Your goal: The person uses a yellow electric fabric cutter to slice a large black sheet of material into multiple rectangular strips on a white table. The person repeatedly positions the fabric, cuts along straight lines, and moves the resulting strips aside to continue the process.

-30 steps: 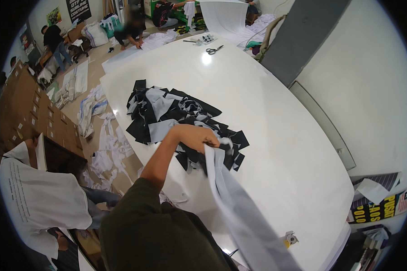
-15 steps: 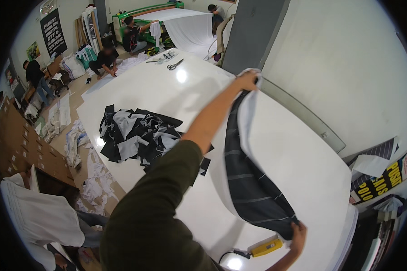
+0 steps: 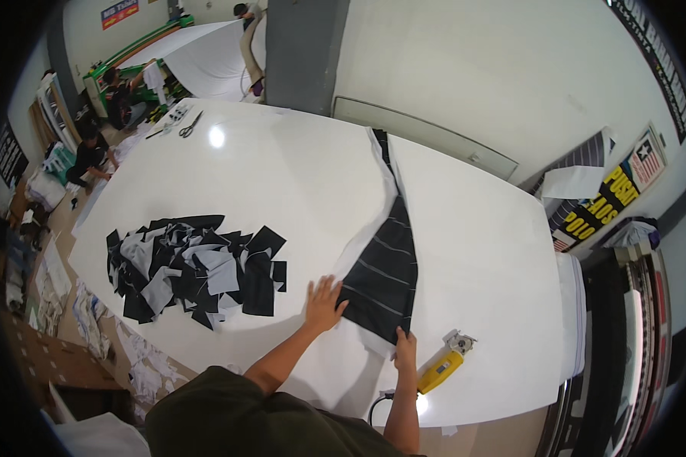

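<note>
A long strip of black fabric (image 3: 383, 263) with thin white lines lies on the white table, wide at its near end and narrowing toward the far edge. White fabric shows along its left side. My left hand (image 3: 325, 305) is open, its fingers spread against the strip's left edge. My right hand (image 3: 405, 349) pinches the near right corner of the black fabric. Just right of that hand rests a yellow electric rotary cutter (image 3: 443, 367), its round metal head pointing away from me and a black cord at its near end.
A heap of black and grey fabric scraps (image 3: 206, 263) spreads over the table's left part. Scissors (image 3: 191, 125) lie near the far left corner. A grey pillar (image 3: 301, 57) and wall stand behind the white table (image 3: 488, 228). People work at the far left.
My left hand has come back from the strip's far end, let it go and moved to its near left edge. The strip now lies down on the table; the view has shifted right.
</note>
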Motion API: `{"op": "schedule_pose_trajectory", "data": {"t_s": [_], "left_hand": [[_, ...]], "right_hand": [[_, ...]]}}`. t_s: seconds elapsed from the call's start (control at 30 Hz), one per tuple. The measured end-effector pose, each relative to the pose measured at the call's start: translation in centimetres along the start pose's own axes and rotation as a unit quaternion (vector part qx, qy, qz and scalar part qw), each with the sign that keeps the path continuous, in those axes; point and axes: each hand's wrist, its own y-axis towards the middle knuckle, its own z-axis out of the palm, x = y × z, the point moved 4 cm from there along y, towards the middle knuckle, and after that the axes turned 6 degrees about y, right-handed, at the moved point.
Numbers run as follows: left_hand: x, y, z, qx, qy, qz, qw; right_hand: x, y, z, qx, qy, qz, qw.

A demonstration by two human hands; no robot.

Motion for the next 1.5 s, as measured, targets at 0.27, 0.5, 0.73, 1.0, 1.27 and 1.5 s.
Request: {"op": "schedule_pose_trajectory", "data": {"t_s": [0.27, 0.5, 0.73, 1.0, 1.27, 1.5], "left_hand": [[5.8, -9.3, -2.9, 0.124, -0.188, -0.130, 0.966], [5.2, -14.2, -17.9, 0.378, -0.610, -0.403, 0.568], [9.3, 5.4, -6.3, 0.354, -0.440, -0.398, 0.723], [-2.0, 54.4, -43.7, -0.250, -0.318, 0.052, 0.913], [-1.4, 46.8, -47.4, -0.242, -0.524, 0.110, 0.809], [24.0, 24.8, -5.8, 0.258, -0.227, -0.133, 0.929]], "right_hand": [[-6.0, -3.3, -3.3, -0.006, -0.057, -0.021, 0.998], [-3.6, -11.7, -7.3, 0.217, 0.214, 0.008, 0.952], [1.8, 13.0, -0.7, 0.153, -0.250, -0.202, 0.935], [68.3, 6.9, 6.9, 0.051, -0.060, -0.698, 0.712], [62.1, -3.4, 3.2, 0.080, 0.209, -0.574, 0.788], [18.4, 17.4, 8.9, 0.159, -0.355, -0.267, 0.882]]}}
